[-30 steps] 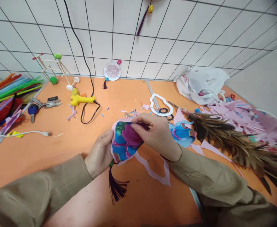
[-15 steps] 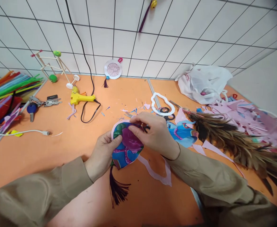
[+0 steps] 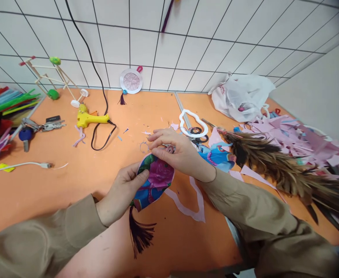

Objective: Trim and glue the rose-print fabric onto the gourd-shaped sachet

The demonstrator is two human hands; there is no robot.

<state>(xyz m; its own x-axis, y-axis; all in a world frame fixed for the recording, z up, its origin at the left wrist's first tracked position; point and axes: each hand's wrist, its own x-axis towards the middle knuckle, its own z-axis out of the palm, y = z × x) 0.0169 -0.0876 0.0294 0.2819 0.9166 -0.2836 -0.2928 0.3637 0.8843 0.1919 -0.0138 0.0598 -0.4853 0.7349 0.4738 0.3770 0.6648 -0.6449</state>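
Observation:
Near the middle of the orange table, my left hand point(image 3: 123, 189) pinches the left edge of a round floral piece point(image 3: 159, 173) in blue and magenta, thumb on top. A dark purple tassel point(image 3: 140, 231) hangs from its lower left. Over the piece's upper edge is my right hand point(image 3: 177, 150), its fingers bent and slightly spread, with the thumb near the fabric. A small ring shape point(image 3: 144, 146) shows just left of the right fingertips. Whether the right fingers grip anything is hard to make out.
Scissors point(image 3: 198, 133) lie under a white cloud-shaped frame point(image 3: 181, 119). A yellow glue gun point(image 3: 92, 119) and keys point(image 3: 26, 135) sit on the left. Brown feathers point(image 3: 267, 162), pink scraps point(image 3: 296, 139) and a white plastic bag point(image 3: 238, 96) fill the right. A pink cutout point(image 3: 199, 197) lies below my right hand.
The view has shifted slightly. My right fingers have lifted and spread out over the top edge of the floral piece, while my left hand keeps its pinch.

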